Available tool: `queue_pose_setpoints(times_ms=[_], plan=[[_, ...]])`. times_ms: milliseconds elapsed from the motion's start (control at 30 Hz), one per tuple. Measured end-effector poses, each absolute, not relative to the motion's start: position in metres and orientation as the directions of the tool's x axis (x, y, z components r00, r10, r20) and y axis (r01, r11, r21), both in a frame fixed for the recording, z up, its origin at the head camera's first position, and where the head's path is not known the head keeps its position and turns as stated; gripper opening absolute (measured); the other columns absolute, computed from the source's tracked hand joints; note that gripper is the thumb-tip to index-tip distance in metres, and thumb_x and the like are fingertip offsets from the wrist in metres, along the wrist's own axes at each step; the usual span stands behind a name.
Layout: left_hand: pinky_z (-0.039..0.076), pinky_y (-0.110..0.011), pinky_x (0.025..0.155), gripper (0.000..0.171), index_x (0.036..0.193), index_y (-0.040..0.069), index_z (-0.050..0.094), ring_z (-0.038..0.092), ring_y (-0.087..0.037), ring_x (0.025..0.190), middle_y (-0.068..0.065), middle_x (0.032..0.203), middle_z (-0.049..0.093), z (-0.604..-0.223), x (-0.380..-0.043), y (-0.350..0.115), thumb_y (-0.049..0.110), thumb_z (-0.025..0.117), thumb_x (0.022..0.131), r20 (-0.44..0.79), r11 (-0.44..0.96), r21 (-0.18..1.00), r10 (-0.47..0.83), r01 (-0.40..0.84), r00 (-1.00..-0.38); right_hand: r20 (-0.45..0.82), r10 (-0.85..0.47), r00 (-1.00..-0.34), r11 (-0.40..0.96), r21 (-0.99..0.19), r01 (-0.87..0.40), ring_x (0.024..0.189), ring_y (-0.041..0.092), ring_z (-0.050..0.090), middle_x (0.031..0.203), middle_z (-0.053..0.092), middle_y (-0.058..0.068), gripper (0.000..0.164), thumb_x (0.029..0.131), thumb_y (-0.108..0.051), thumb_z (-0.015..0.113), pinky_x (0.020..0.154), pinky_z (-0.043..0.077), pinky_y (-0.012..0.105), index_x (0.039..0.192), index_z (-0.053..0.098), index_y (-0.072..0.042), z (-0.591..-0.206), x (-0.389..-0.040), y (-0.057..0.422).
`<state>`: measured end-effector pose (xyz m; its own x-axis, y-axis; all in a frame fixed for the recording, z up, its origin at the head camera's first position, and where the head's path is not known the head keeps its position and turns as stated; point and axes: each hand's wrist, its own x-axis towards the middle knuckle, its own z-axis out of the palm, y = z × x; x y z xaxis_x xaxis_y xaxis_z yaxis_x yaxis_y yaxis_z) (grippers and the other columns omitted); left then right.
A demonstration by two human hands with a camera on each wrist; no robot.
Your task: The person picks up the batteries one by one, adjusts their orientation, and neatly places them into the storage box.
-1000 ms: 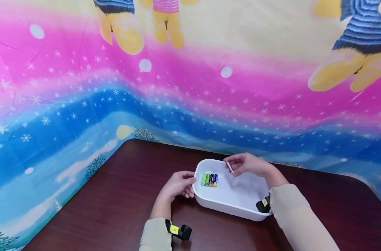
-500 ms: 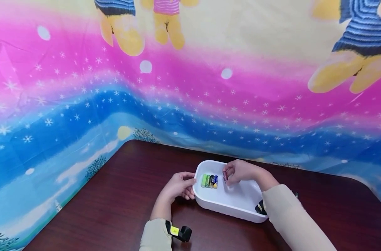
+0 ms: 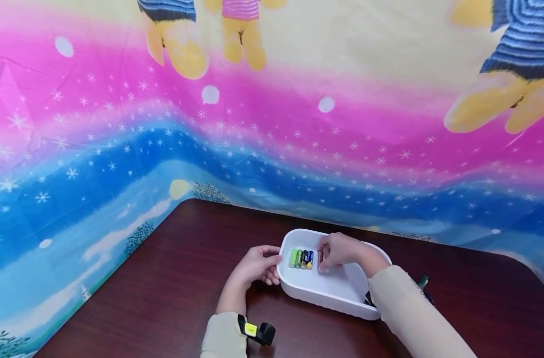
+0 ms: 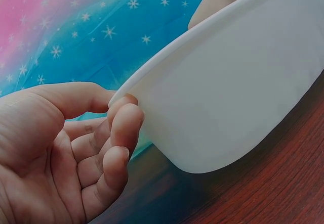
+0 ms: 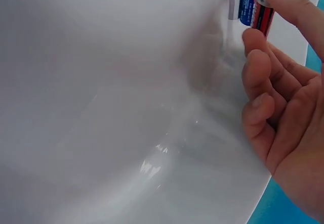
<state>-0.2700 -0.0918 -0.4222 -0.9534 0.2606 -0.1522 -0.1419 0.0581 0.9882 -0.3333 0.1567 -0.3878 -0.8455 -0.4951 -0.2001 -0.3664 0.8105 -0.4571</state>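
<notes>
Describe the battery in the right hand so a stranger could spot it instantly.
On the dark table sits a white tray with four batteries lined up inside. Beside the blue battery ending that row, the right hand pinches the red battery. Its red sets it apart: the row shows green, black and blue.

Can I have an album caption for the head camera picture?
Left hand holds a white tub; right hand pinches a reddish battery beside four lined-up batteries.
</notes>
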Motion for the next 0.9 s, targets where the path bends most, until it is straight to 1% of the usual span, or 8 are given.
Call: queue_pose_setpoints(times_ms=[200, 433, 733, 900], plan=[[0.048, -0.023, 0.043, 0.038, 0.123, -0.002, 0.052, 0.059, -0.013, 0.044, -0.010, 0.057, 0.060, -0.423, -0.271, -0.092, 0.014, 0.058, 0.090, -0.151, 0.049, 0.988, 0.268, -0.143, -0.952, -0.177, -0.502, -0.847, 0.817, -0.418, -0.397, 0.058, 0.012, 0.048, 0.069, 0.054, -0.001, 0.046, 0.065, -0.029, 0.083, 0.054, 0.042, 0.027, 0.101, 0.063, -0.008, -0.392, -0.335, 0.155], [0.048, -0.023, 0.043, 0.037, 0.123, -0.001, 0.052, 0.059, -0.013, 0.044, -0.010, 0.057, 0.060, -0.424, -0.271, -0.092, 0.014, 0.057, 0.090, -0.157, 0.058, 0.987, 0.263, -0.147, -0.952, -0.182, -0.526, -0.831, 0.786, -0.479, -0.392, 0.067, 0.014, 0.048, 0.074, 0.053, 0.000, 0.045, 0.067, -0.030, 0.083, 0.059, 0.041, 0.027, 0.099, 0.062, -0.007, -0.399, -0.336, 0.153], [0.048, -0.023, 0.043, 0.037, 0.123, -0.002, 0.052, 0.059, -0.013, 0.044, -0.010, 0.057, 0.060, -0.421, -0.271, -0.091, 0.014, 0.057, 0.090, -0.147, 0.057, 0.989, 0.269, -0.136, -0.952, -0.185, -0.508, -0.841, 0.795, -0.477, -0.375, 0.066, 0.015, 0.049, 0.074, 0.054, 0.002, 0.045, 0.066, -0.030, 0.083, 0.058, 0.041, 0.029, 0.100, 0.060, -0.010, -0.401, -0.336, 0.152], [0.048, -0.023, 0.043, 0.039, 0.125, -0.003, 0.050, 0.058, -0.013, 0.044, -0.009, 0.057, 0.060, -0.421, -0.271, -0.091, 0.014, 0.057, 0.091, -0.141, 0.058, 0.990, 0.276, -0.130, -0.951, -0.174, -0.517, -0.838, 0.789, -0.477, -0.388, 0.065, 0.015, 0.048, 0.074, 0.053, 0.002, 0.046, 0.066, -0.029, 0.083, 0.058, 0.041, 0.029, 0.100, 0.060, -0.009, -0.401, -0.336, 0.152]])
